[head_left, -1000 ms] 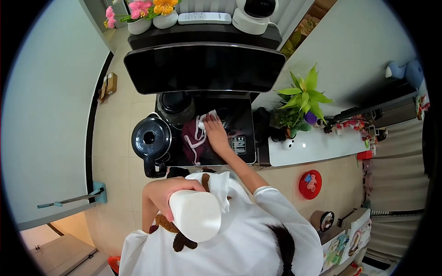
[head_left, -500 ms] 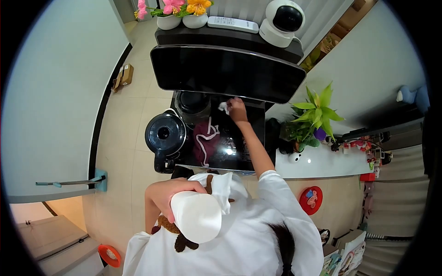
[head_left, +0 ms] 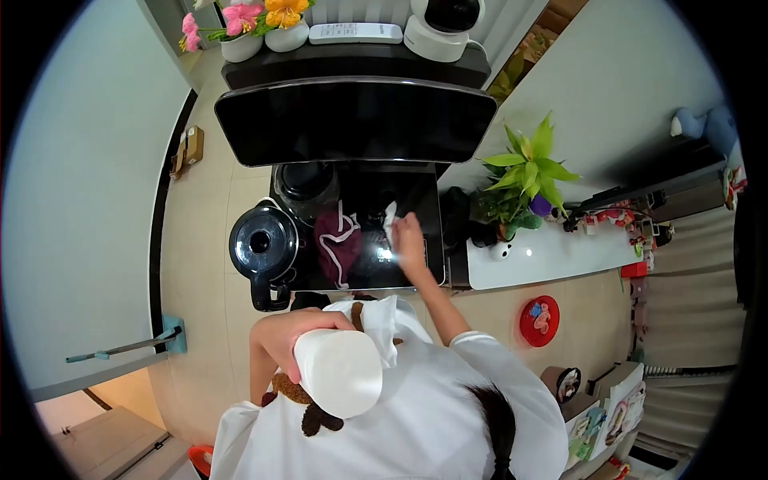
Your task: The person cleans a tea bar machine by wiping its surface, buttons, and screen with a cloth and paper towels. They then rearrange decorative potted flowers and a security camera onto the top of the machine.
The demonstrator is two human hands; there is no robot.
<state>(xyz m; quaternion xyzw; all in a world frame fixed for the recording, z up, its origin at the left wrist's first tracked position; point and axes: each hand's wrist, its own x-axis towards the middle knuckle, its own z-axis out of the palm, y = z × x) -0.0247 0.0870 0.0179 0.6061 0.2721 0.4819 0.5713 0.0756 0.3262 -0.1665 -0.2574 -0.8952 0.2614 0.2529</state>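
Observation:
My left hand [head_left: 290,338] is closed around a thick white roll of tissue [head_left: 342,372], held close to my white shirt. A loose white flap shows beside the roll. My right hand [head_left: 410,244] pinches a crumpled white tissue [head_left: 390,221] low over the glossy black tabletop [head_left: 408,196]; whether the tissue touches the surface is hard to tell. To the left of that hand lies a maroon drawstring pouch [head_left: 338,250] with white cords. Further left stand a black-lidded kettle [head_left: 254,250] and a clear vessel [head_left: 320,204] with a dark lid.
A wide dark screen [head_left: 352,124] stands behind the tabletop. Above it sit flower pots [head_left: 286,38], a white remote [head_left: 356,33] and a white camera [head_left: 436,38]. A leafy plant [head_left: 530,172] is at right, and a red dish [head_left: 540,322] lies lower right.
My right hand has moved back toward my body with the tissue over the tabletop. The whole view has shifted a little; my left hand still holds the roll.

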